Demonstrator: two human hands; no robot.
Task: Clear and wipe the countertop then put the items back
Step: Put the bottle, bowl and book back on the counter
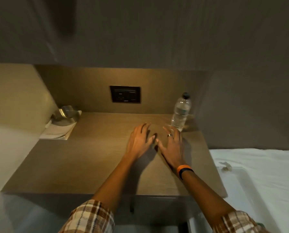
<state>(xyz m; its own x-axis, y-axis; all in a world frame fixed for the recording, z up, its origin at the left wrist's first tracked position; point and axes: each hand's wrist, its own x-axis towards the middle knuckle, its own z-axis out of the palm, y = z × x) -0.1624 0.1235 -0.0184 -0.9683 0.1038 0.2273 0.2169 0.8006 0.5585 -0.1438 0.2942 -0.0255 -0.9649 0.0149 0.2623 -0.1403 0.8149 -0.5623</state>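
A brown wooden countertop (93, 158) fills the middle of the view. My left hand (140, 142) and my right hand (171, 147) hover flat over its centre, side by side, fingers spread, holding nothing. A clear plastic water bottle (180, 113) with a dark cap stands upright at the back right corner, just beyond my right fingertips. At the back left, an upturned glass (67, 112) rests on a folded white cloth or napkin (58, 130).
A dark socket panel (125, 94) is set in the back wall. A bed with a white sheet (261, 167) lies to the right of the counter, with a small crumpled object (225, 166) on it. Walls close in on the left and behind.
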